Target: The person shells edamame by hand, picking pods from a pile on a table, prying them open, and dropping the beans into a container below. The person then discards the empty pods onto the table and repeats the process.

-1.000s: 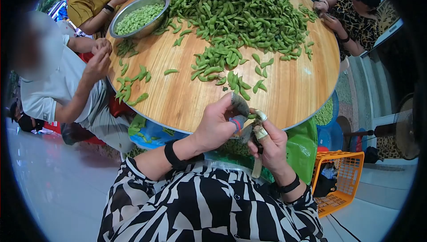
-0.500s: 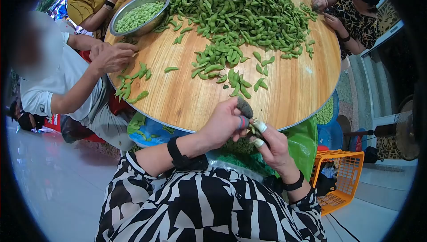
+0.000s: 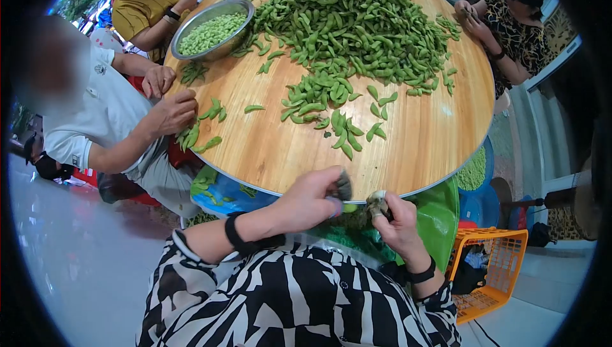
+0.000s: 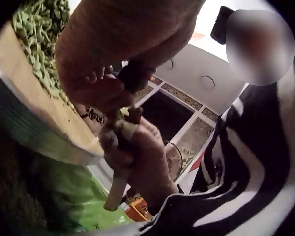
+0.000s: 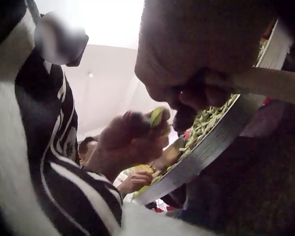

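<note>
Head view: the left hand (image 3: 311,196) has parted from the right hand (image 3: 398,223) — it pinches an edamame pod (image 5: 156,117) near the edge of the wooden table (image 3: 255,149); the right grips a pale handle (image 4: 117,191) — so one shelling stroke is perhaps finished.

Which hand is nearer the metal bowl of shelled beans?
The left hand. In the head view, it sits below and right of the metal bowl; the right hand is lower and farther right.
</note>
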Demonstrator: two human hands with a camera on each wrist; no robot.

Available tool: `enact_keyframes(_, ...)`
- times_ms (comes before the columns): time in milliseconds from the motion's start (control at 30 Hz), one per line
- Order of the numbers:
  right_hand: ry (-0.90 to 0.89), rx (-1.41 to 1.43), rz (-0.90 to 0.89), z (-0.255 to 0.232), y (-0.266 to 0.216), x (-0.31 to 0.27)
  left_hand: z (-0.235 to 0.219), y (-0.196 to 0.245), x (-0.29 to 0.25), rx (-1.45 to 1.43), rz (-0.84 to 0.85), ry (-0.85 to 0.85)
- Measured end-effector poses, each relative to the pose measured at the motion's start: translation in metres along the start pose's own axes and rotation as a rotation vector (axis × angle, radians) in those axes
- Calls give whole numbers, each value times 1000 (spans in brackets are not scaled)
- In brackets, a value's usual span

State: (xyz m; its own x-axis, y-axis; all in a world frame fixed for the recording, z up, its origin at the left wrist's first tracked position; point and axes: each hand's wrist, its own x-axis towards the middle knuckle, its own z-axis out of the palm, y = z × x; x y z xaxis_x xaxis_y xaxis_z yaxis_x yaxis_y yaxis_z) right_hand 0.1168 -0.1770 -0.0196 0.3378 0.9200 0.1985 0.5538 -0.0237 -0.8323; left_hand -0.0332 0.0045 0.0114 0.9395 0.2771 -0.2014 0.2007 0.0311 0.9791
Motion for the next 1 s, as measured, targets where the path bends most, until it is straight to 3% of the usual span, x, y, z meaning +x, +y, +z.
enact_keyframes(100,-134,37,9,-3,-1,-3,-37,14,-17,734,315,224)
enact_keyframes(167,-302,-10,16,-6,1,-7,-66,25,-16,1255,244,404)
enact_keyframes(200,-303,-6,12,-6,2,-7,-74,28,-10,1260,241,407)
enact_keyframes(267,-312,17,-5,-5,2,-4,-91,28,6,1271,446,423)
enact_keyframes(300,-313,19,-8,-5,0,-3,-94,28,17,1273,444,425)
enact_keyframes(367,-273,108,85,-5,-7,2,-90,23,44,1063,380,316)
enact_keyframes(400,-271,104,82,-3,-8,3,-88,18,55,1063,386,318)
enact_keyframes(500,-198,244,41,0,-7,3,-80,9,73,1092,155,325)
enact_keyframes(600,-169,247,18,-1,-3,0,-85,-1,71,1030,226,340)
enact_keyframes(667,-209,423,310,-7,-11,0,-90,-2,63,993,234,315)
enact_keyframes(733,-186,499,340,-7,-15,4,-92,-3,55,955,242,291)
enact_keyframes(800,-160,573,368,-7,-19,9,-91,-3,49,546,-56,258)
enact_keyframes(833,-148,610,379,-7,-22,12,-86,4,45,546,-54,255)
enact_keyframes(900,-130,647,394,-4,-27,17,-68,20,36,78,-179,241)
enact_keyframes(933,-135,656,380,-3,-28,20,-64,13,35,77,-180,237)
enact_keyframes(1000,-130,662,373,1,-30,24,-55,-6,35,13,32,189)
